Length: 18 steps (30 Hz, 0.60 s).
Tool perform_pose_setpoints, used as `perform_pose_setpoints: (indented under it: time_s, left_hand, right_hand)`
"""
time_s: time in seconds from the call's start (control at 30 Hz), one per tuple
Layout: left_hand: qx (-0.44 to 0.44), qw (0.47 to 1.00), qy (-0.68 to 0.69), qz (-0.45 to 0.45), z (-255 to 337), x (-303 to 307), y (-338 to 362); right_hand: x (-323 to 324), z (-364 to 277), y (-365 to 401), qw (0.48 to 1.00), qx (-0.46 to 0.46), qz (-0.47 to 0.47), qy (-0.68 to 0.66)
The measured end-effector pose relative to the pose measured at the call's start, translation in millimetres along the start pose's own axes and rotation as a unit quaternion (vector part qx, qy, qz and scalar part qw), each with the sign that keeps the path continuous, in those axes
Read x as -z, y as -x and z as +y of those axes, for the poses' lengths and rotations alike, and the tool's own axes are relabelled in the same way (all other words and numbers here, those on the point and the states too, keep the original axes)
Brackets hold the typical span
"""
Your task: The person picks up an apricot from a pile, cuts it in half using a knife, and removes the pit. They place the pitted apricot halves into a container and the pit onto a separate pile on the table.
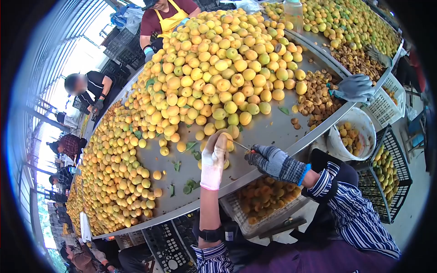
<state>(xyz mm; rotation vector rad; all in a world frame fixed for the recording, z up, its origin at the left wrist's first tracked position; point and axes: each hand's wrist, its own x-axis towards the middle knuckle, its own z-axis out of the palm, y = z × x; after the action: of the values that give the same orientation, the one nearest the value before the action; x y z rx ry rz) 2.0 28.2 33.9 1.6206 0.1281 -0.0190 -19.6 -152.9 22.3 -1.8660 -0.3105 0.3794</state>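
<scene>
My left hand point(214, 161), in a white glove with tan fingers, reaches over the metal table point(182, 200) at the near edge of a big heap of yellow fruit point(218, 68). Its fingers curl round a yellow fruit point(229, 145), partly hidden by them. My right hand point(276, 161), in a grey knitted glove with a blue cuff, is closed round a thin tool point(238, 145) whose metal shaft points at that fruit. Most of the handle is covered by the glove. Green leaves point(190, 185) lie on the metal beside my left hand.
Brown pieces point(318, 98) and grey gloves point(355, 88) lie at the right. A white bucket point(364, 136), a black crate point(398, 182) and a pale crate point(246, 223) of fruit stand below the edge. Co-workers point(170, 16) stand across and along the table.
</scene>
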Motion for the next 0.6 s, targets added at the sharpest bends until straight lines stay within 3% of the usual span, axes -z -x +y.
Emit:
perform_pose_setpoints:
  time_s: [0.1,0.2,0.23,0.3,0.4,0.5,0.6]
  left_hand:
    - [-0.052,0.993,-0.103,-0.014,-10.6,2.3,-0.8]
    - [0.014,1.0,-0.008,0.004,-15.9,-7.5,-1.6]
    - [0.062,0.995,0.081,-0.006,-18.4,-10.1,-3.1]
    - [0.128,0.969,0.21,-0.016,-21.5,-16.1,-7.2]
    - [0.208,0.937,0.279,0.006,-14.2,-24.8,-9.3]
    - [0.199,0.941,0.273,-0.024,-19.1,-25.9,-11.9]
    - [0.157,0.96,0.232,0.003,-19.3,-35.3,-10.7]
  right_hand:
    - [-9.6,11.6,-2.3,0.997,-0.042,-0.005,-0.07]
    - [-15.7,12.2,-6.0,0.994,-0.072,0.007,-0.077]
    - [-18.2,15.3,-7.6,0.994,-0.074,0.008,-0.078]
    - [-22.0,21.5,-10.2,0.998,-0.034,0.04,-0.021]
    - [-21.9,17.9,-9.0,0.998,-0.022,0.051,-0.021]
    - [-22.9,21.4,-10.0,0.998,-0.02,0.056,-0.006]
    - [-26.1,22.9,-9.9,0.996,-0.031,0.073,-0.033]
